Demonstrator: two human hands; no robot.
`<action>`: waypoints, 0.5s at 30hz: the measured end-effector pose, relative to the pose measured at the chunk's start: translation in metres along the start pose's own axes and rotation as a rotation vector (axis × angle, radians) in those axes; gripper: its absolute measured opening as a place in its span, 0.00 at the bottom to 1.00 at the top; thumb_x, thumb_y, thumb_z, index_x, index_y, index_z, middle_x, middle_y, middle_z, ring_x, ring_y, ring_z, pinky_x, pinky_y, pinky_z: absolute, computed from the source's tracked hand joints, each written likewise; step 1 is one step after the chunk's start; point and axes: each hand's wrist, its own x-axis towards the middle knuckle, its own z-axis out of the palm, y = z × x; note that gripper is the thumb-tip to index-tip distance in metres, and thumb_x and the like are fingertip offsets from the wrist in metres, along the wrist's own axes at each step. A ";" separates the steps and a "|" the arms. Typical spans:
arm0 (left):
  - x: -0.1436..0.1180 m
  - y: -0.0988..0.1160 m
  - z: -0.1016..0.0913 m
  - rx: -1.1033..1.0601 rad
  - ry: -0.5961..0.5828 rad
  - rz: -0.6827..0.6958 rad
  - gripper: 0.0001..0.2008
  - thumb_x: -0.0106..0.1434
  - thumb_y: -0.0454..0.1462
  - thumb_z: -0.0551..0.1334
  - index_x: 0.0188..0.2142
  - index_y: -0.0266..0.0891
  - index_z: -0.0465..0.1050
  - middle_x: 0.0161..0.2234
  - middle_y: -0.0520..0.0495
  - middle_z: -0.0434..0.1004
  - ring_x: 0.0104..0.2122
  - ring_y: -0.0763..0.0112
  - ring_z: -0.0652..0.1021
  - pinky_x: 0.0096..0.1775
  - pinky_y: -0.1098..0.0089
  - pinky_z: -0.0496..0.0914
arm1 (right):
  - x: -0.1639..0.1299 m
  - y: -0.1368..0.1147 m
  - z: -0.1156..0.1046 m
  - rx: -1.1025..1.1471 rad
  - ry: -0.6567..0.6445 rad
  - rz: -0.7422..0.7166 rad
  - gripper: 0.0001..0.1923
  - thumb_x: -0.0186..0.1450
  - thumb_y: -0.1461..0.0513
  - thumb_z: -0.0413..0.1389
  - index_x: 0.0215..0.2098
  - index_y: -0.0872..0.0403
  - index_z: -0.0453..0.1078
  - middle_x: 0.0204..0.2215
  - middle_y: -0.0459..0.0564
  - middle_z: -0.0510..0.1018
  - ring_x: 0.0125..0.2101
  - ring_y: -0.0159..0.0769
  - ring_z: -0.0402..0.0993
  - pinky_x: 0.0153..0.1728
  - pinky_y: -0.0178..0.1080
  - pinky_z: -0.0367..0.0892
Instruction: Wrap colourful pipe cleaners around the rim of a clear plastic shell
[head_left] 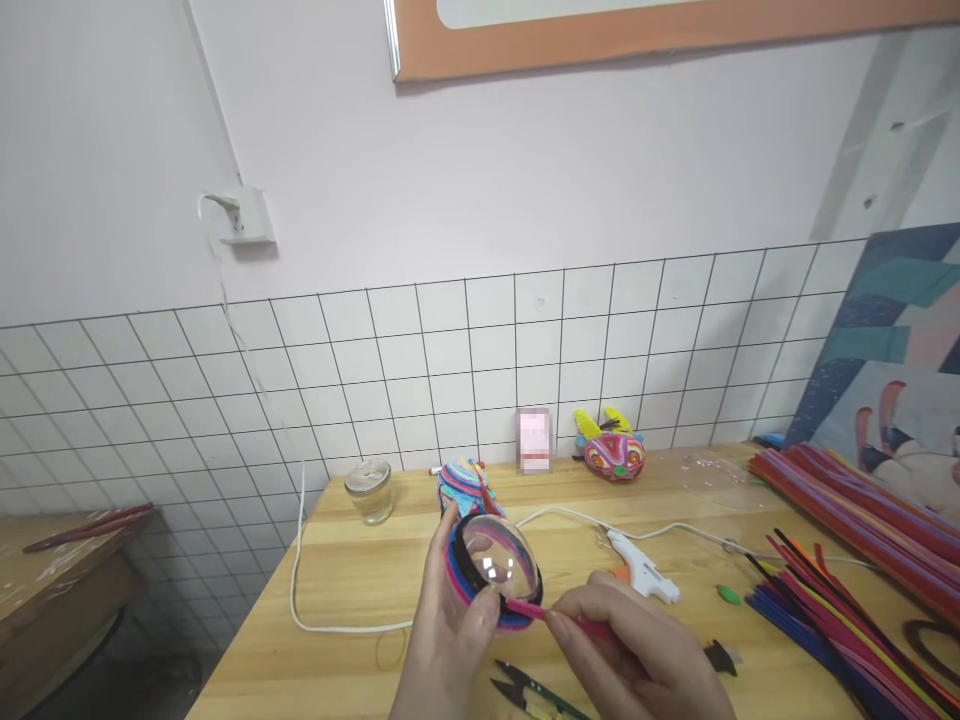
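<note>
My left hand holds a clear plastic dome whose rim is wrapped in rings of pink, blue and black pipe cleaner. My right hand pinches the free end of a pink pipe cleaner that runs to the dome's lower edge. Both hands are low over the front of the wooden table. A pair of small snips lies just below the hands.
A white glue gun with its white cord lies right of the dome. Bundles of coloured pipe cleaners cover the right side. At the back stand a glass jar, a striped wrapped ball and a colourful fish figure.
</note>
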 end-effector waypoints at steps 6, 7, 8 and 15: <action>0.000 -0.005 -0.001 -0.034 -0.003 -0.021 0.40 0.50 0.47 0.69 0.60 0.40 0.60 0.57 0.36 0.70 0.57 0.48 0.68 0.54 0.60 0.67 | 0.001 0.000 0.002 -0.031 0.014 -0.001 0.13 0.67 0.60 0.51 0.25 0.51 0.67 0.16 0.41 0.64 0.16 0.29 0.63 0.19 0.31 0.59; 0.000 -0.005 0.000 -0.037 -0.003 -0.015 0.40 0.49 0.48 0.69 0.60 0.40 0.60 0.56 0.36 0.70 0.57 0.48 0.68 0.54 0.60 0.67 | 0.001 0.000 0.002 -0.029 0.015 -0.004 0.13 0.67 0.60 0.51 0.25 0.51 0.67 0.17 0.41 0.65 0.16 0.29 0.63 0.19 0.31 0.59; 0.000 -0.005 0.000 -0.041 -0.002 -0.007 0.40 0.49 0.48 0.69 0.59 0.39 0.60 0.56 0.36 0.70 0.57 0.48 0.68 0.54 0.60 0.67 | 0.001 -0.001 0.002 -0.026 0.013 -0.005 0.12 0.67 0.60 0.52 0.25 0.51 0.67 0.17 0.41 0.65 0.16 0.29 0.63 0.19 0.31 0.59; -0.001 -0.004 0.001 -0.037 -0.012 -0.008 0.39 0.49 0.48 0.69 0.59 0.41 0.61 0.56 0.37 0.72 0.57 0.49 0.68 0.53 0.61 0.67 | 0.000 -0.001 0.002 -0.009 0.019 0.000 0.11 0.67 0.61 0.52 0.26 0.52 0.69 0.17 0.42 0.68 0.17 0.30 0.65 0.19 0.32 0.60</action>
